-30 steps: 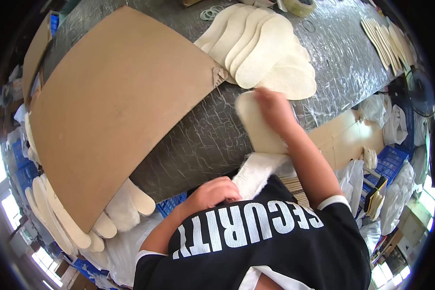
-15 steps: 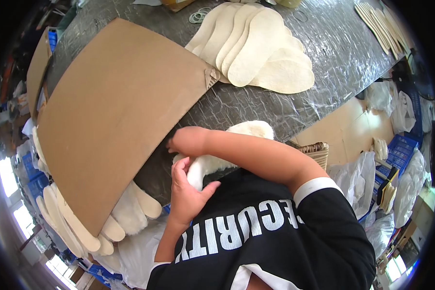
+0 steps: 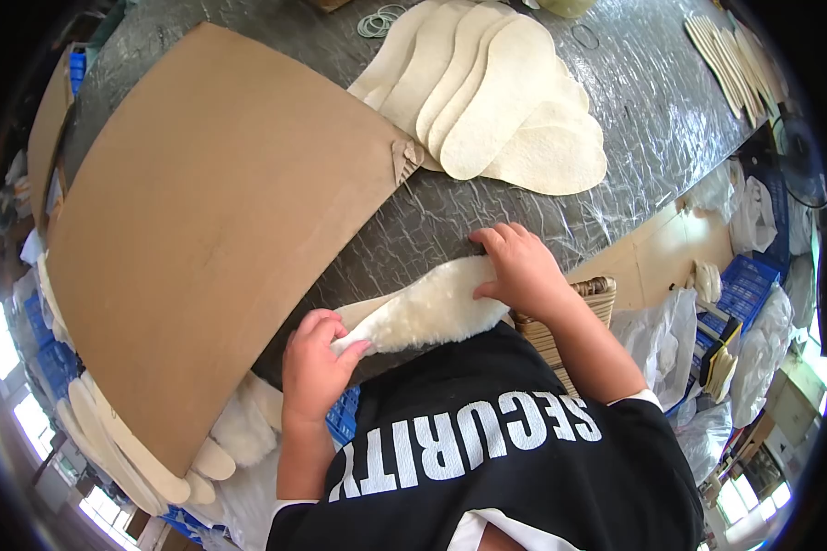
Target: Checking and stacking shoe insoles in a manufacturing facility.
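Observation:
Close to my body, at the table's near edge, lies a cream insole point(image 3: 436, 308) with its fluffy fleece side up. A second insole point(image 3: 362, 313), smooth side showing, peeks out behind its narrow left part; most of it is hidden. My left hand point(image 3: 314, 360) pinches the narrow left end between thumb and fingers. At the wide right end, my right hand point(image 3: 526, 274) grips the edge, its thumb on the fleece and its fingers over the far rim.
A large brown cardboard sheet point(image 3: 220, 220) covers the table's left side. Beyond lies a fanned pile of cream insoles point(image 3: 496, 96), with rubber bands point(image 3: 379, 22) beside it. More insoles point(image 3: 124, 441) stick out below the cardboard. A wicker piece point(image 3: 547, 344) stands right of my body.
My right hand has swung from beside the left hand over to the insole's wide right end. The insole now lies more exposed, with another one showing behind it.

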`<act>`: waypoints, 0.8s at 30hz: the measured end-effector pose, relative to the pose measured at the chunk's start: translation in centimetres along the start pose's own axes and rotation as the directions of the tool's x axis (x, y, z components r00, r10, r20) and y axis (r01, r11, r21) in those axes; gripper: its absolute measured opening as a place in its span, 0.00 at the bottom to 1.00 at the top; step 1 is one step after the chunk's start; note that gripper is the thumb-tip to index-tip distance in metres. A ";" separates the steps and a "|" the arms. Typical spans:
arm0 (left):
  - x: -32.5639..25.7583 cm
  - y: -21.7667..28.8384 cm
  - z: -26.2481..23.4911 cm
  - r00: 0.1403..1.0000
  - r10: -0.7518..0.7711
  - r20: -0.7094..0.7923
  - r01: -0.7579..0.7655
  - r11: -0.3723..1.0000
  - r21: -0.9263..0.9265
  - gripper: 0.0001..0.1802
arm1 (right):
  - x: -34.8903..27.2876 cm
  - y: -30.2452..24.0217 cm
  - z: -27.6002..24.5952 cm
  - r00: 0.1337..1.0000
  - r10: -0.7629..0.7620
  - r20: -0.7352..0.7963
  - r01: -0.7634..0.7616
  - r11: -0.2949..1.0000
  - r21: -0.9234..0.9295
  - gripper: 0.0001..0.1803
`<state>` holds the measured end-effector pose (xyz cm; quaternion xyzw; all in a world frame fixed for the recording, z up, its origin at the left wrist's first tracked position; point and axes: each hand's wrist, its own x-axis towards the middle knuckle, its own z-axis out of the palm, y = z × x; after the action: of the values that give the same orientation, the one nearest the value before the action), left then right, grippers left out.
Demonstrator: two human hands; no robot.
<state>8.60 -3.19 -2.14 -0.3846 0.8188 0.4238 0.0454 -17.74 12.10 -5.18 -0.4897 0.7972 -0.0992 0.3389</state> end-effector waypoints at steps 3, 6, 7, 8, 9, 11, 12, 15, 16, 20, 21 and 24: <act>1.0 0.8 -0.1 1.000 0.008 0.022 -0.012 0.984 0.176 0.11 | -0.8 0.2 0.4 0.995 0.100 0.027 -0.103 0.986 0.131 0.31; 1.1 0.8 -0.6 0.995 0.031 0.093 -0.051 0.974 0.219 0.08 | -1.7 0.3 -0.5 0.968 0.128 0.216 -0.188 0.941 0.282 0.26; 1.1 0.7 -0.8 0.987 0.068 0.145 -0.102 0.965 0.240 0.07 | -2.3 0.6 -0.5 0.938 0.082 0.336 -0.207 0.910 0.358 0.24; 1.1 0.8 -0.9 0.983 0.067 0.169 -0.107 0.965 0.239 0.07 | -3.0 1.1 0.0 0.934 0.096 0.345 -0.228 0.902 0.367 0.24; 1.0 1.0 -1.2 0.983 0.057 0.173 -0.100 0.963 0.250 0.08 | -4.0 1.4 0.5 0.962 0.007 0.271 -0.135 0.878 0.459 0.23; 1.1 0.7 -1.6 0.981 0.003 0.194 -0.059 0.958 0.281 0.08 | -5.1 1.8 1.4 0.981 -0.109 0.161 -0.019 0.771 0.636 0.23; 1.2 1.0 -1.7 0.978 0.003 0.209 -0.064 0.957 0.284 0.08 | -5.5 1.7 1.5 0.982 -0.098 0.163 -0.030 0.765 0.644 0.23; 1.9 2.6 -1.7 0.964 -0.073 0.258 -0.014 0.947 0.321 0.13 | -6.7 1.4 1.5 0.926 -0.062 0.372 -0.307 0.450 0.839 0.19; 2.1 2.8 -1.6 0.963 0.010 0.268 -0.111 0.924 0.366 0.15 | -6.8 1.3 1.5 0.928 -0.057 0.369 -0.309 0.439 0.844 0.19; 3.0 4.6 -0.8 0.927 0.170 0.334 -0.325 0.808 0.491 0.20 | -7.4 1.0 1.6 0.942 -0.041 0.333 -0.296 0.369 0.881 0.20; 3.2 4.7 -0.4 0.917 0.228 0.328 -0.362 0.820 0.444 0.19 | -7.5 1.0 1.6 0.946 -0.042 0.321 -0.287 0.350 0.892 0.21; 3.3 4.2 0.3 0.902 0.235 0.362 -0.370 0.852 0.369 0.15 | -7.8 1.1 2.0 0.940 -0.090 0.330 -0.313 0.163 0.936 0.26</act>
<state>3.43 -3.49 -0.87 -0.1600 0.9255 0.2886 0.1859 -15.02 19.61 -3.76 -0.1037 0.5147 -0.4843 0.6999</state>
